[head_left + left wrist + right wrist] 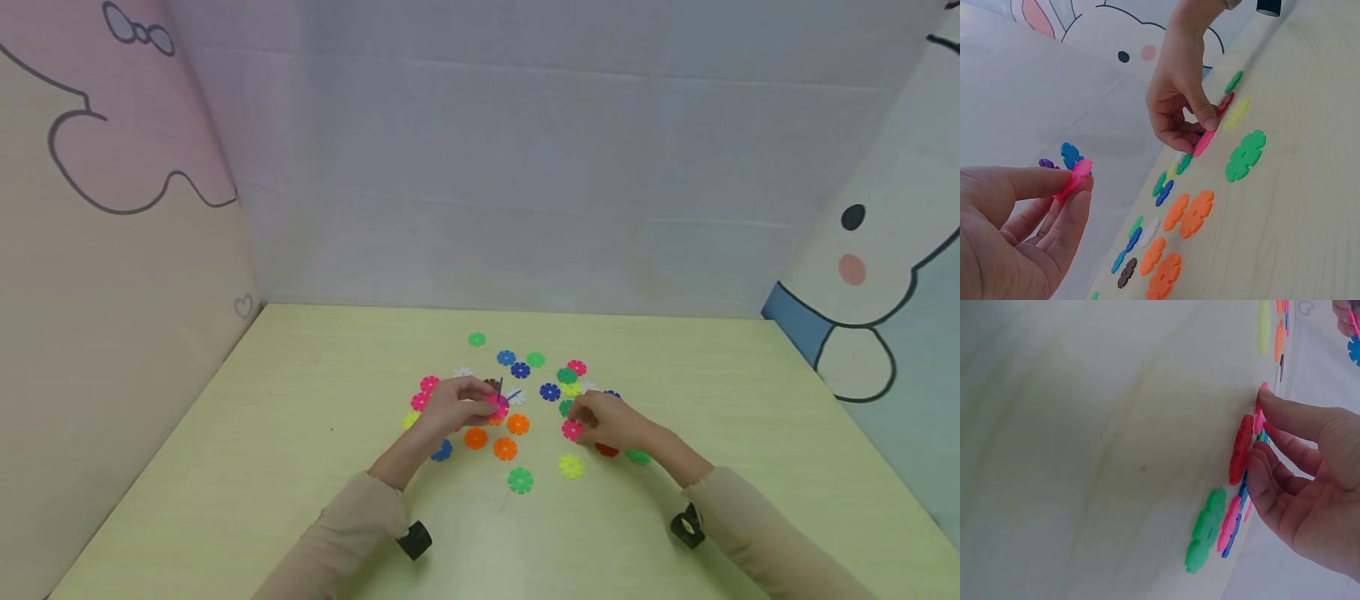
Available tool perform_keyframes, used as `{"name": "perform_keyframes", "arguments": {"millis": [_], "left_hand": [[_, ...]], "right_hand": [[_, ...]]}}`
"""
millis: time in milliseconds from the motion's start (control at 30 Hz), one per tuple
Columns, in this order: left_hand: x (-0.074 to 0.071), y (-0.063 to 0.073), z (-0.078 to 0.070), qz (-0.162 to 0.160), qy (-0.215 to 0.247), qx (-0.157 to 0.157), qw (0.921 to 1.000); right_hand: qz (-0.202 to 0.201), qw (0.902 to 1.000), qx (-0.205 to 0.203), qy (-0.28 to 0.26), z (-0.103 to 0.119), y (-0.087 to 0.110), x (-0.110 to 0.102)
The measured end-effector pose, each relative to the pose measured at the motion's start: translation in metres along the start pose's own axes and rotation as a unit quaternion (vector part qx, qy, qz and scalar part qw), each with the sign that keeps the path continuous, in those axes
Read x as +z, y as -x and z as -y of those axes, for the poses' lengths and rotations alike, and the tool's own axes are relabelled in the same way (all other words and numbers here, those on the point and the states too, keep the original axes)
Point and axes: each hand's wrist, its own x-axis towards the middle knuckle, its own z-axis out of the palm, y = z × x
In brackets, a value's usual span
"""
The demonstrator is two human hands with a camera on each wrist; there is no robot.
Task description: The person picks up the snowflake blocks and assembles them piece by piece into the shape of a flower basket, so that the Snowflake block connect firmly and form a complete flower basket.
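My left hand [452, 406] pinches a pink notched flower disc [1079, 177] between thumb and fingers, raised above the table. A blue disc [1070, 154] and a purple disc [1047, 164] stand out from the pink one at an angle, seemingly joined to it. At the right of the scattered discs, my right hand [611, 421] pinches another pink flower disc [572, 430] low over the tabletop. Close to those fingers in the right wrist view lie a red disc [1242, 450] and a green disc [1206, 530].
Loose flower discs in several colours lie across the middle of the pale wooden table [262, 467]. Among them are an orange disc [476, 438], a yellow disc [571, 466] and a green disc [521, 481]. A pale cloth wall [480, 183] stands behind the table.
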Motion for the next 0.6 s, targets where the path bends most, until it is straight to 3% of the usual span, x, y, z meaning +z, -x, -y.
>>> {"name": "perform_keyframes", "arguments": {"millis": [100, 300, 400, 600], "left_hand": [[0.0011, 0.0003, 0.0028, 0.0, -0.004, -0.004, 1.0], [0.0015, 0.0091, -0.0062, 0.0, -0.008, -0.007, 0.9999], [0.0002, 0.0041, 0.0012, -0.007, -0.001, -0.012, 0.9999], [0.0013, 0.0051, 0.0024, -0.013, -0.001, -0.015, 0.9998]], "right_hand": [[0.005, 0.9999, 0.002, -0.016, -0.0002, -0.0013, 0.0], [0.02, 0.9993, -0.004, -0.031, -0.0004, -0.0032, -0.0005], [0.024, 0.9991, 0.002, -0.036, 0.0002, -0.0045, -0.0019], [-0.005, 0.9994, 0.004, -0.033, 0.0059, -0.003, -0.0018]]}}
